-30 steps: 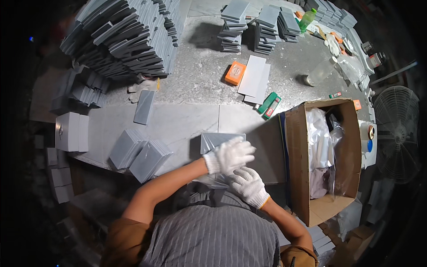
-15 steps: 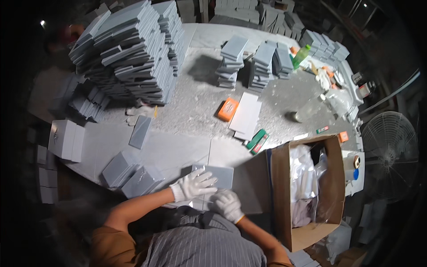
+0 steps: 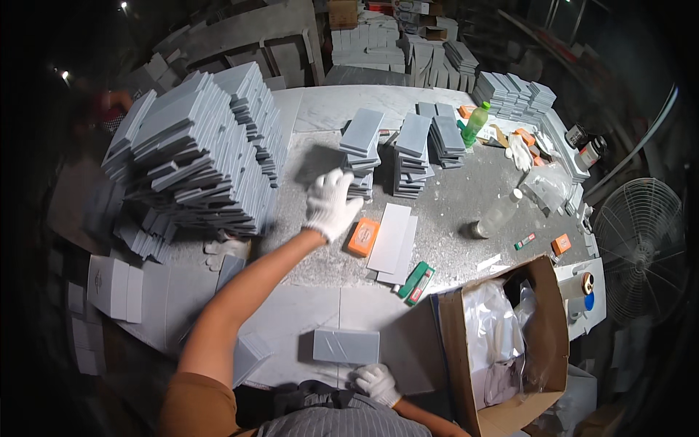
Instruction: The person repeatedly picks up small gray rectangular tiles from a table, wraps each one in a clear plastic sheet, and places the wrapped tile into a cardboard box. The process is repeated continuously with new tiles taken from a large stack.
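My left hand [image 3: 333, 205], in a white knit glove, is stretched forward over the table with its fingers apart. It is beside the lower part of a short stack of grey tiles [image 3: 362, 132]; whether the fingertips touch it I cannot tell. My right hand [image 3: 376, 384], gloved too, rests near the table's front edge with curled fingers. Anything inside them is hidden. Just ahead of it lies a grey tile block [image 3: 346, 346] with a shiny clear wrap. Beside my left hand is an orange box [image 3: 363, 237], with white flat strips [image 3: 390, 240] to its right.
A tall stack of grey tiles [image 3: 196, 146] stands at left. An open cardboard box [image 3: 453, 349] with clear plastic bags is at right. Beyond are a green bottle [image 3: 476, 124], a clear bottle [image 3: 498, 213], a green box [image 3: 415, 280] and a fan [image 3: 642, 251].
My left hand has left the wrapped tile block and moved forward to the short tile stack. My right hand stays near the block. The view has tilted upward.
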### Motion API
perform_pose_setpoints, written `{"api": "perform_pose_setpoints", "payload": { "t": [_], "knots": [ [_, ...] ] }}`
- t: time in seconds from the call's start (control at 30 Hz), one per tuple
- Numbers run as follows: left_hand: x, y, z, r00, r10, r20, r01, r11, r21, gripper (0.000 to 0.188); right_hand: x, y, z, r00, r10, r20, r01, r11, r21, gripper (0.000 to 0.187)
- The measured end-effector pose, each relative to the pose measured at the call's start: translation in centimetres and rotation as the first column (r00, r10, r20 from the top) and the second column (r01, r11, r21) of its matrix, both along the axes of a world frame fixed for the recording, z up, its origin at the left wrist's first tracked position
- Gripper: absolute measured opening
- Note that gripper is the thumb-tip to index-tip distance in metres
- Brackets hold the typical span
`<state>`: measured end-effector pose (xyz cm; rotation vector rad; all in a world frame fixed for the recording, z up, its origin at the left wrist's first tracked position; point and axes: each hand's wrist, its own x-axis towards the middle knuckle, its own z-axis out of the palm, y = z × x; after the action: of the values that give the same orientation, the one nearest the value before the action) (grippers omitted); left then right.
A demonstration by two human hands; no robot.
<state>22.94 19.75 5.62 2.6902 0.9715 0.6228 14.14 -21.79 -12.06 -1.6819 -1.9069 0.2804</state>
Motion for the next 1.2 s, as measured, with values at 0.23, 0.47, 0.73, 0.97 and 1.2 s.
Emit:
{"api": "perform_pose_setpoints", "payload": {
  "t": [0.23, 0.47, 0.73, 0.97, 1.2],
  "knots": [
    [13.1, 8.9, 1.6, 0.939, 0.251, -0.234, -0.252, 0.967, 0.025, 0.067, 0.4, 0.3, -0.8, 0.997, 0.046, -0.061, -0.045, 0.999, 0.023, 0.013],
    [16.3, 12.3, -0.9, 0.910, 0.350, -0.222, -0.375, 0.923, -0.082, 0.069, 0.3, 1.8, 0.4, 0.842, -0.236, -0.485, 0.175, 0.970, -0.167, 0.024],
    [16.3, 12.2, -0.2, 0.863, 0.382, -0.331, -0.447, 0.882, -0.149, 0.081, 0.4, 2.1, 1.6, 0.836, -0.248, -0.490, 0.163, 0.964, -0.209, 0.024],
    [15.8, 12.1, 1.6, 0.845, 0.458, -0.274, -0.525, 0.808, -0.267, 0.085, 0.2, 0.8, -1.1, 0.925, -0.169, -0.339, 0.136, 0.984, -0.117, 0.023],
    [4.3, 5.7, 1.2, 0.998, -0.046, 0.031, 0.051, 0.981, -0.186, 0.089, -0.4, -0.5, -2.8, 0.996, 0.005, -0.091, -0.005, 1.000, -0.002, 0.016]
  ]
}}
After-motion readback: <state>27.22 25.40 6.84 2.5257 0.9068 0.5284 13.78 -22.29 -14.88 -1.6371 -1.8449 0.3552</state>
